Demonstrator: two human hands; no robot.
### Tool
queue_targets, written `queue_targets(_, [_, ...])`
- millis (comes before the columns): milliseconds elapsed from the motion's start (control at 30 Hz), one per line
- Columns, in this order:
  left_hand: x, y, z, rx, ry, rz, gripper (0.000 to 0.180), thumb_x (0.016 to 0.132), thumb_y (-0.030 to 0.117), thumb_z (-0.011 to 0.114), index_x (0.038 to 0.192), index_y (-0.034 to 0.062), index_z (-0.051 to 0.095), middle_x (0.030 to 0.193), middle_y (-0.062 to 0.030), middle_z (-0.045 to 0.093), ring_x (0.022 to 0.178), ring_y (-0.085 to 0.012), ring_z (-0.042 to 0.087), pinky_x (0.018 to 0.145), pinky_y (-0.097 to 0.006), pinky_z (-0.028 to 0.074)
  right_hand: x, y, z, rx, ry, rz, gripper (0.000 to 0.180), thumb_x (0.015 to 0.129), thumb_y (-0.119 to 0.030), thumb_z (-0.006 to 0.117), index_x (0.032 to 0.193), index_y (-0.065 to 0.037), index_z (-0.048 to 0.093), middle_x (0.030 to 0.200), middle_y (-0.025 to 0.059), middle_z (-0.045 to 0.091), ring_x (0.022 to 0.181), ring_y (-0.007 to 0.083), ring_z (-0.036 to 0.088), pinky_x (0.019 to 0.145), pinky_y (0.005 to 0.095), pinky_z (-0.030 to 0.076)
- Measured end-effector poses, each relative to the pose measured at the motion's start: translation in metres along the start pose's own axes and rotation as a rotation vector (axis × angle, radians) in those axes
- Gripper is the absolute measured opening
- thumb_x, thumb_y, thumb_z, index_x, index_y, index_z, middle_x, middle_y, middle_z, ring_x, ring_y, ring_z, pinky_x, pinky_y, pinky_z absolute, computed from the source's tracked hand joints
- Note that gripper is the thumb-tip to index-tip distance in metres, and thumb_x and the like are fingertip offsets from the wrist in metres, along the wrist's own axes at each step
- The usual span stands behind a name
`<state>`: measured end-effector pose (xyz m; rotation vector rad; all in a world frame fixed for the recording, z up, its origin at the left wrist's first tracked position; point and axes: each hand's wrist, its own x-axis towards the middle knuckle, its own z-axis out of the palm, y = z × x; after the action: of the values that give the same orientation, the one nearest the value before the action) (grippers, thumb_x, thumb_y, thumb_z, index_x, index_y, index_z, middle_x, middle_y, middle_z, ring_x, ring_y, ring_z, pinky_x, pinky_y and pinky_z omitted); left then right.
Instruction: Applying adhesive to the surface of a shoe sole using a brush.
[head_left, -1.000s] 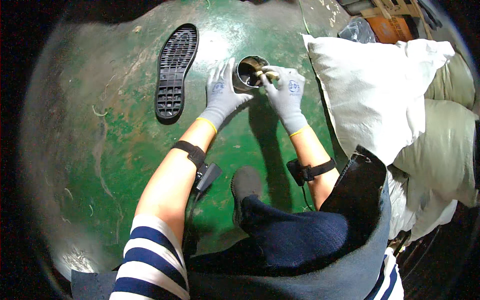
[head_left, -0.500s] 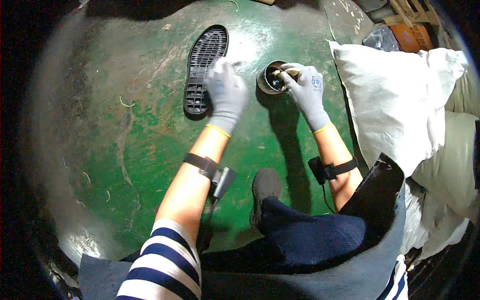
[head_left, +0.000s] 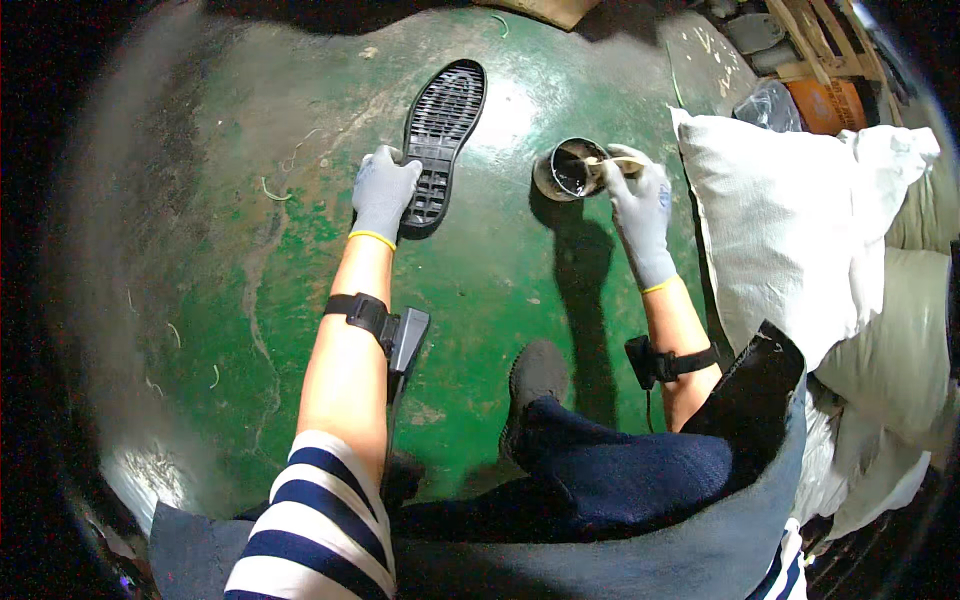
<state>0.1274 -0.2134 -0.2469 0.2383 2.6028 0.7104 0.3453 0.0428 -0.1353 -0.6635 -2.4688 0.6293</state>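
A black shoe sole (head_left: 446, 110) lies on the green floor with its ribbed, gridded side up. My left hand (head_left: 383, 195), in a grey glove, is at its left edge, with the thumb over the grid and the other fingers curled at the rim. To the right stands a round can (head_left: 549, 182) of dark, shiny liquid, tilted slightly. My gloved right hand (head_left: 643, 205) pinches a pale-handled brush (head_left: 628, 161) at the can's right rim. The brush's working end is over the can's mouth and cannot be made out clearly.
A bulging white sack (head_left: 780, 230) lies to the right, beside pale green sacks (head_left: 890, 320). Beyond them are an orange box (head_left: 828, 106) and a wooden pallet (head_left: 815, 40). My shoe (head_left: 537, 375) rests on the floor below the can. Bits of scrap (head_left: 272, 190) lie at left.
My left hand has moved left across the shoe sole, from its right side to its left edge. My right hand has drawn slightly back with the brush. The whole view has shifted a little.
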Motion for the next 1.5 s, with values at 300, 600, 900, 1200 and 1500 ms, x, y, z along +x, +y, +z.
queue_targets(300, [-0.016, -0.020, -0.011, -1.525, -0.794, -0.234, 0.035, 0.081, 0.017, 0.070, 0.111, 0.0010, 0.065, 0.100, -0.0123, 0.072, 0.083, -0.0222, 0.070, 0.080, -0.036, 0.058, -0.001, 0.014, -0.008, 0.316, 0.078, 0.371, 0.021, 0.095, -0.023, 0.065, 0.108, -0.008, 0.070, 0.100, 0.0132, 0.069, 0.092, 0.0221, 0.066, 0.085, 0.0341, 0.051])
queue_targets(600, [-0.063, 0.035, -0.018, -2.257, -1.316, 0.045, 0.091, 0.084, 0.042, 0.067, 0.158, 0.0089, 0.026, 0.162, -0.0201, 0.028, 0.147, -0.0435, 0.030, 0.111, -0.079, 0.016, 0.002, 0.030, -0.024, 0.316, 0.058, 0.520, 0.036, 0.096, -0.034, 0.067, 0.096, 0.002, 0.066, 0.085, 0.0077, 0.070, 0.074, 0.0126, 0.067, 0.064, 0.0297, 0.050])
queue_targets(900, [-0.078, 0.103, -0.038, -2.338, -1.410, 0.119, 0.084, 0.095, 0.059, 0.052, 0.158, 0.0113, 0.026, 0.161, -0.0178, 0.029, 0.140, -0.0473, 0.038, 0.104, -0.081, 0.028, -0.014, 0.050, -0.024, 1.262, 0.070, 1.002, 0.031, 0.100, -0.027, 0.061, 0.110, 0.001, 0.067, 0.094, 0.0076, 0.070, 0.075, 0.0133, 0.067, 0.062, 0.0250, 0.057])
queue_targets(1200, [-0.067, 0.086, -0.014, -2.053, -1.210, -0.009, 0.070, 0.105, 0.058, 0.022, 0.149, 0.0081, 0.043, 0.141, -0.0213, 0.055, 0.122, -0.0473, 0.057, 0.099, -0.072, 0.044, 0.018, 0.015, -0.021, 1.703, 0.127, 0.954, 0.026, 0.097, -0.021, 0.063, 0.112, 0.000, 0.066, 0.105, 0.0104, 0.071, 0.087, 0.0198, 0.068, 0.075, 0.0323, 0.058])
queue_targets(1500, [-0.095, 0.103, -0.020, -2.039, -1.330, -0.109, 0.067, 0.105, 0.054, 0.026, 0.149, 0.0061, 0.041, 0.142, -0.0243, 0.053, 0.122, -0.0494, 0.057, 0.093, -0.074, 0.047, 0.078, -0.038, 0.012, 0.839, 0.290, 0.289, 0.021, 0.094, -0.016, 0.070, 0.110, -0.003, 0.065, 0.091, 0.0046, 0.069, 0.075, 0.0108, 0.066, 0.070, 0.0239, 0.053])
